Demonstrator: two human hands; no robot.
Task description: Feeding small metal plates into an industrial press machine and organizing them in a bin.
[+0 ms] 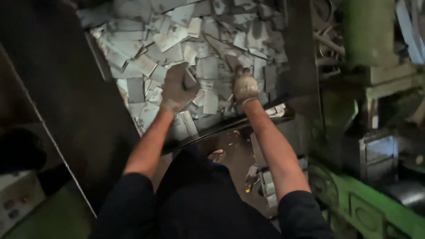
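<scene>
Both hands are gloved and working in a heap of flat grey metal plates (177,40) filling a dark tray (102,62) across the upper middle of the frame.

Left hand (177,86), centre of frame, is curling shut around a small stack of plates (189,79); the edges are showing between thumb and fingers. Right hand (245,85), just right of centre, is closing on a single dark plate (232,62) that is standing up out of the heap. The hands are apart, each with its own grip.

Judgement: the plates are thin and probably sharp-edged, so pinching the flat faces is serving better than sliding fingers along edges. The stack in the left hand is looking loose; squaring it against the heap would likely keep pieces from slipping out. The lower tray lip (221,128) is sitting close above the legs, so dropped pieces could fall toward the littered floor (234,155).

A green machine (367,35) is standing at the right edge of the frame.
</scene>
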